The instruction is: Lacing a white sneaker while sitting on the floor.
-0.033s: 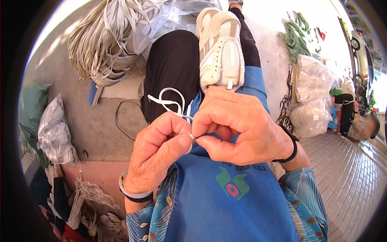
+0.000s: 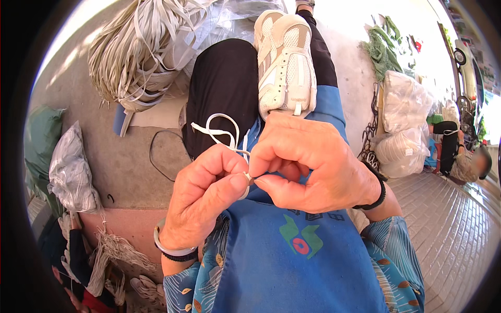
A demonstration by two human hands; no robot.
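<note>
My left hand (image 2: 203, 198) and my right hand (image 2: 308, 161) meet over my lap. Both pinch a thin white shoelace (image 2: 222, 115) between thumb and forefinger, fingertips almost touching. A short bit of it shows between the fingers; how it is twisted there I cannot make out. From my left fingers the lace loops up over my black-trousered knee (image 2: 222, 83). Just beyond my right hand, a cream and beige mesh sneaker (image 2: 297, 65) rests on my leg, its eyelets unlaced on the visible side. A second sneaker (image 2: 267, 22) lies partly behind it.
A thick bundle of pale laces (image 2: 133, 62) lies at the far left. Silver plastic (image 2: 73, 172) and green bags (image 2: 44, 135) stand left, loose strings (image 2: 112, 255) below. Clear bags (image 2: 404, 101) and green netting (image 2: 383, 49) are right, where another person (image 2: 464, 164) sits.
</note>
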